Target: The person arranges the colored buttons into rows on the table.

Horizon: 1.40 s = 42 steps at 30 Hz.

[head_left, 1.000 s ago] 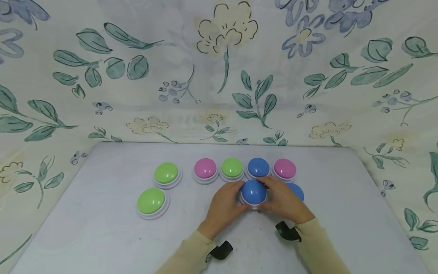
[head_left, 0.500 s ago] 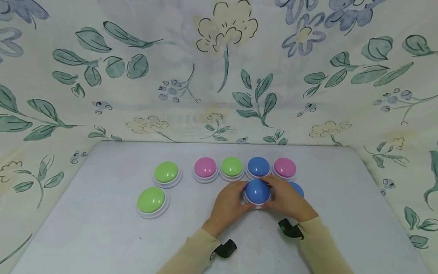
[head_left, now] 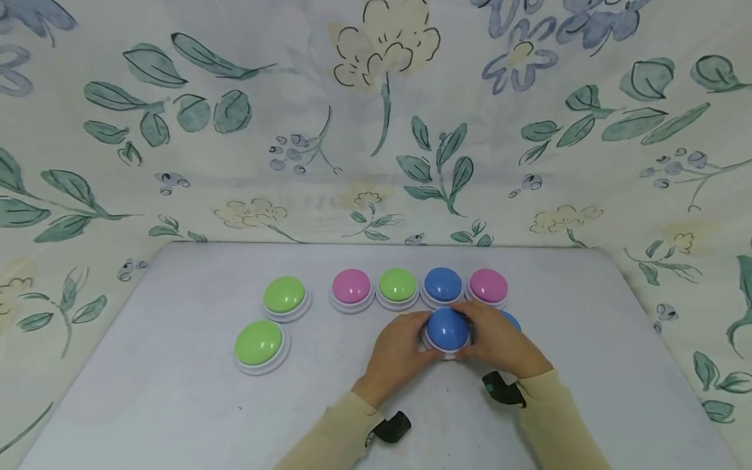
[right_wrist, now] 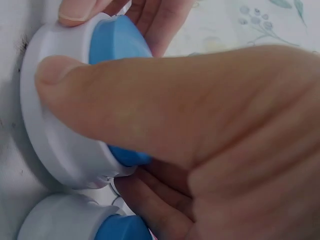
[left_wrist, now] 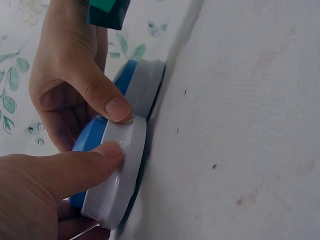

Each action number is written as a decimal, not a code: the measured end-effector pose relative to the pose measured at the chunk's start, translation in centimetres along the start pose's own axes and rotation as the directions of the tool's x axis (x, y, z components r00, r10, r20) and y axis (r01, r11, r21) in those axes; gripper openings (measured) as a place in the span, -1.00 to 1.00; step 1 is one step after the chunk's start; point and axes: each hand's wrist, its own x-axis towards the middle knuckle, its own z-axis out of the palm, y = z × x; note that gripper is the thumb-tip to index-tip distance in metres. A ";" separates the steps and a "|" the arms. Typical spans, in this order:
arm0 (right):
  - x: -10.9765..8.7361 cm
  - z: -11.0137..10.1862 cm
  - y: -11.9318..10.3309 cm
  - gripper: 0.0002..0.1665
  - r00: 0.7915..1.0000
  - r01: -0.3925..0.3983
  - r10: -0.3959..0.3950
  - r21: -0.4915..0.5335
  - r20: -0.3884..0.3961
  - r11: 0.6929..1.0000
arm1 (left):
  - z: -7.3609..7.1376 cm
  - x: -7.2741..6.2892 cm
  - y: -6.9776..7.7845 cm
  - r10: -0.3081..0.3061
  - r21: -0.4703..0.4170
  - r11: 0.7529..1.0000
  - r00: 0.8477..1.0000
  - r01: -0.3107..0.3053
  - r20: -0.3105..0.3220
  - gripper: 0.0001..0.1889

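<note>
A: Shifted slightly rightward in the frame since a second ago: held blue button (head_left: 448, 329), now just right of centre, lower half. Both hands were carried along; other buttons left where they were.

B: Grip?

A: White base (left_wrist: 125, 170) clamped between both: left hand (head_left: 398, 352) on its left side, right hand (head_left: 502, 343) on its right. Whether it is flat on the bench (head_left: 147, 405) or slightly raised can't be told.

B: Risks?

A: Half-hidden blue button (head_left: 513, 320), right of it, could be bumped if the shift is continued. Gap looks small in the right wrist view; contact can't be confirmed. Back-row blue button (head_left: 443, 284) and back-row pink button (head_left: 488, 286) could be knocked by the right fingers if reach is misjudged.

B: Grip-related?

A: Base could be twisted or tipped by uneven squeeze. Blue top (right_wrist: 120, 40) could be pressed by accident if fingers are slid upward.
</note>
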 end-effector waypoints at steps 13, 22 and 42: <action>0.0 0.2 0.2 -0.07 1.000 0.026 -0.025 -0.029 0.002 0.999 | 0.2 0.0 0.0 0.009 0.014 1.000 1.000 -0.010 0.008 -0.29; -0.1 0.2 0.1 -0.08 0.999 0.047 -0.047 -0.039 -0.001 0.998 | 0.3 0.0 -0.1 0.009 0.005 1.000 1.000 -0.009 0.010 -0.29; -0.3 -0.3 -0.4 -0.05 0.998 0.030 -0.031 -0.022 -0.049 0.999 | -0.9 -0.2 -0.5 0.024 -0.056 0.998 1.000 -0.024 0.001 -0.30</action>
